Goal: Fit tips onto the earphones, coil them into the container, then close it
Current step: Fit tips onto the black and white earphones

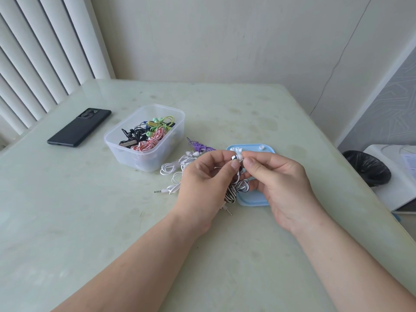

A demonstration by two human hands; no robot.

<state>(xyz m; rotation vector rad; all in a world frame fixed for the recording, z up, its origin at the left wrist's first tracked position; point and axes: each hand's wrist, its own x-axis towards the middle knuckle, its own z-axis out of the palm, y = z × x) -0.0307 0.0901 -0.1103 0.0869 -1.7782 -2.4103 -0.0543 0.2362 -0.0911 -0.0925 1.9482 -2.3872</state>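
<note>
From the head camera, both bare hands are meeting above the pale green glossy table (90, 221). The left hand (202, 183) is pinching a black-and-white striped earbud (234, 157) between thumb and forefinger, and the same earphone's striped cable bundle (234, 192) is hanging under the palm, its metal jack (228, 210) pointing down toward the table. The right hand (283, 185) is closing its thumb and forefinger on a small white silicone tip (240, 157) that is touching the end of the earbud; how far the tip is seated cannot be told. Beneath the hands, a light blue plastic lid (252, 200) is lying flat, with a few loose white tips (261, 146) sitting near its far edge. Just left of the lid, a loose white earphone set (173, 174) and a purple earphone set (199, 147) are lying on the table. Beyond them, a clear rectangular plastic container (146, 158) is standing open, holding coiled earphones in pink, green and black. A black smartphone (79, 127) is lying farther left, well apart from the container.
</note>
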